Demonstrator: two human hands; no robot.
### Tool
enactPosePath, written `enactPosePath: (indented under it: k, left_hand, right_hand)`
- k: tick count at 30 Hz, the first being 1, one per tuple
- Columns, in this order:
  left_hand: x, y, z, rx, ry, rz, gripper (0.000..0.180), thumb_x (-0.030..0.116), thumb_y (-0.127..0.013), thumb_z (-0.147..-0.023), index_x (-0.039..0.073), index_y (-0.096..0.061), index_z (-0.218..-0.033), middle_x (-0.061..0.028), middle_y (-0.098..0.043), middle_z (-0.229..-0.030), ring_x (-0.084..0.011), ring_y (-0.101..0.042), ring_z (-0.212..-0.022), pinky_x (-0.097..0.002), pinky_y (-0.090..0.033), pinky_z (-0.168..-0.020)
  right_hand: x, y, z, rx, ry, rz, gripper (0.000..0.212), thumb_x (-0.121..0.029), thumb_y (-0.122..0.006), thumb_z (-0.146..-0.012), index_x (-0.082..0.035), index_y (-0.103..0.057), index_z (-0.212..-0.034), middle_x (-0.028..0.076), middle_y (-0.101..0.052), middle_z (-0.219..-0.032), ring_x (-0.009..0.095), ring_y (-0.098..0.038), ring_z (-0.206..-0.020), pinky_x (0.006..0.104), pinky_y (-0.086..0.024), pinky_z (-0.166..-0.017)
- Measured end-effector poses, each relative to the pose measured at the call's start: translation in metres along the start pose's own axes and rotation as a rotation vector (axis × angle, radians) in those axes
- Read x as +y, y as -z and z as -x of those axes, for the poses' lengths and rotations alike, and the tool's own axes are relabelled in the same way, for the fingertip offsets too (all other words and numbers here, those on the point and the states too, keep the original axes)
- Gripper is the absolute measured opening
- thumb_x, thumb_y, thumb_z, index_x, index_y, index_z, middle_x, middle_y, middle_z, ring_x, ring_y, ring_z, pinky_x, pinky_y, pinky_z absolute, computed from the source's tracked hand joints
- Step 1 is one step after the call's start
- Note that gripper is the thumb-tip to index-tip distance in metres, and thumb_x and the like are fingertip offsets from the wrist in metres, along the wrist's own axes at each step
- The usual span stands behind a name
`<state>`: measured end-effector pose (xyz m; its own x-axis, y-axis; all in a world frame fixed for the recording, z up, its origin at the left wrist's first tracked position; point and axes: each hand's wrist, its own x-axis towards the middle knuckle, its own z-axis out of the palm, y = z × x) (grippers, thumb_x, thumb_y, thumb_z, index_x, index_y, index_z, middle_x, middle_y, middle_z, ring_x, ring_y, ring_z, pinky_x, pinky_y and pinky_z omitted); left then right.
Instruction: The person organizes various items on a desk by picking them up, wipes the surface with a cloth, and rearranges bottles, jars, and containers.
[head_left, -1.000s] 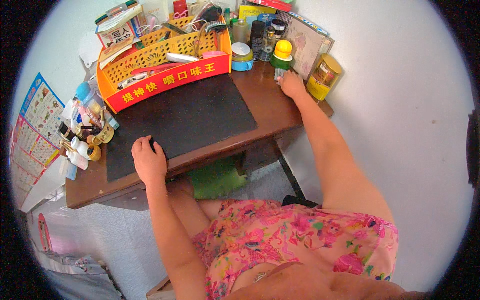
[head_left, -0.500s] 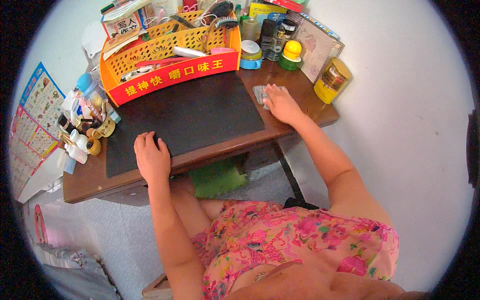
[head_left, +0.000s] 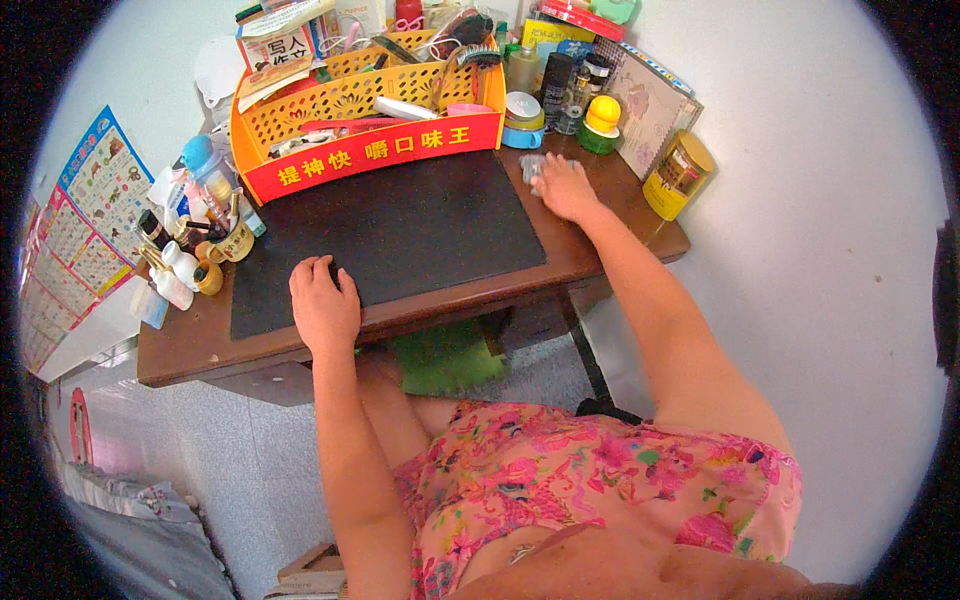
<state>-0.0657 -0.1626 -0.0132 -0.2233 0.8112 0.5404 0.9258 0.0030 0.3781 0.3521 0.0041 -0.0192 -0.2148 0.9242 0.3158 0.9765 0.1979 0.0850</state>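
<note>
My right hand (head_left: 566,190) is on the right part of the brown wooden desk (head_left: 600,240), its fingers bent over a crumpled grey cloth (head_left: 533,170). The cloth lies on bare wood beside the black desk mat (head_left: 400,230) and below a round jar with a blue base (head_left: 523,125). My left hand (head_left: 325,302) rests palm down on the mat's near edge, fingers stretched out and holding nothing.
A red and yellow organizer box (head_left: 375,158) full of small items stands along the back. Bottles and a yellow tin (head_left: 679,175) line the right side by the wall. At the left are a mug (head_left: 236,243) and several small bottles.
My right hand and the cloth have slid away from me and slightly left, toward the jar. My left hand stays on the mat's edge. The whole view has shifted a little.
</note>
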Motion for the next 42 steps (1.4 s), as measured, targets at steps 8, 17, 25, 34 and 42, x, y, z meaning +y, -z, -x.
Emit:
enactPosePath:
  k: [8,17,25,34,42]
  left_hand:
    - [-0.001,-0.003,0.003,0.015,-0.033,-0.022,0.032,0.019,-0.063,-0.095,0.002,-0.068,-0.122,-0.0150,-0.060,-0.131,-0.0334,-0.053,-0.128,-0.0436,-0.046,-0.107]
    - [0.005,-0.004,0.003,0.006,-0.025,-0.047,0.031,0.021,-0.064,-0.095,0.003,-0.067,-0.121,-0.0142,-0.061,-0.131,-0.0328,-0.053,-0.128,-0.0439,-0.046,-0.107]
    - [-0.002,0.000,0.005,0.051,-0.039,-0.043,0.030,0.020,-0.064,-0.093,0.004,-0.068,-0.118,-0.0142,-0.062,-0.127,-0.0340,-0.055,-0.124,-0.0439,-0.046,-0.105]
    - [-0.006,-0.008,0.002,0.021,-0.037,0.002,0.032,0.021,-0.064,-0.094,0.003,-0.069,-0.119,-0.0151,-0.061,-0.130,-0.0335,-0.053,-0.127,-0.0439,-0.046,-0.106]
    - [-0.006,-0.010,0.004,0.035,-0.056,-0.032,0.031,0.021,-0.064,-0.094,0.002,-0.068,-0.118,-0.0148,-0.061,-0.128,-0.0335,-0.053,-0.127,-0.0436,-0.046,-0.107]
  right_hand:
    - [-0.094,0.079,0.148,-0.036,0.385,-0.194,0.056,-0.042,-0.048,-0.105,-0.011,-0.046,-0.152,0.023,-0.040,-0.158,0.041,-0.034,-0.149,0.0582,-0.022,-0.121]
    - [-0.100,0.016,0.021,0.016,0.435,-0.256,0.055,-0.046,-0.046,-0.105,-0.011,-0.050,-0.148,0.017,-0.045,-0.155,0.035,-0.040,-0.145,0.0565,-0.029,-0.117]
    - [-0.136,0.014,-0.051,-0.090,0.284,-0.253,0.058,-0.052,-0.042,-0.104,-0.015,-0.052,-0.148,0.011,-0.048,-0.154,0.030,-0.041,-0.145,0.0561,-0.028,-0.118]
    - [-0.153,0.046,0.065,-0.076,0.510,-0.246,0.063,-0.048,-0.048,-0.104,-0.018,-0.036,-0.158,0.023,-0.028,-0.165,0.042,-0.024,-0.154,0.0622,-0.018,-0.122]
    - [-0.141,0.077,0.128,-0.071,0.508,-0.500,0.059,-0.040,-0.056,-0.102,-0.007,-0.046,-0.150,0.021,-0.038,-0.160,0.036,-0.038,-0.147,0.0518,-0.028,-0.120]
